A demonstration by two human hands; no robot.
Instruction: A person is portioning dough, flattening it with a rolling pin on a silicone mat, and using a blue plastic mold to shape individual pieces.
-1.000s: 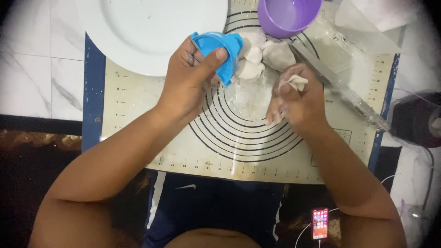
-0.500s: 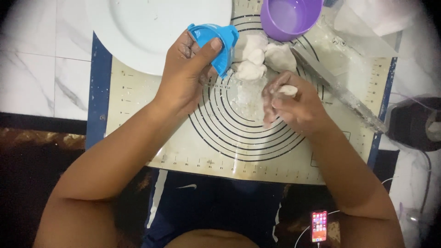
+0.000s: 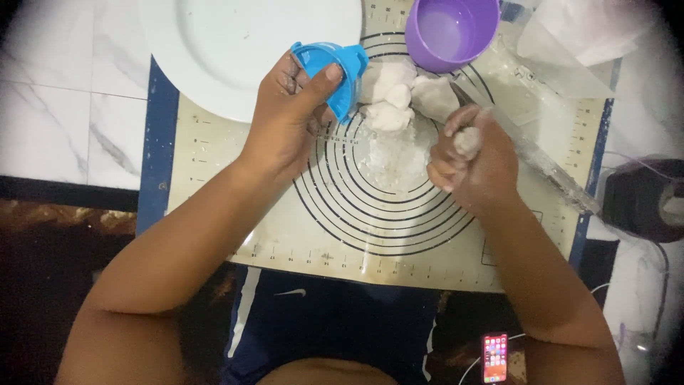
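left hand [image 3: 288,117] clamped on blue dumpling press [image 3: 335,71] over the mat [image 3: 214,214] | right hand [image 3: 470,167] fisted round dough lump [image 3: 467,141] | better: squeeze evenly, then centre it in the press

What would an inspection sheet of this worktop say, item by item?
Surface: baking mat with ring markings on white marble, dusted with flour.
Job's things: blue folding mould; small dough piece; dough lumps.
Clutter: white plate, purple cup, clear rolling pin, clear tub.
Grippers: left hand grips the mould; right hand closed round the small dough piece.
Cables: white cable at right.
Surroundings: phone, black object.
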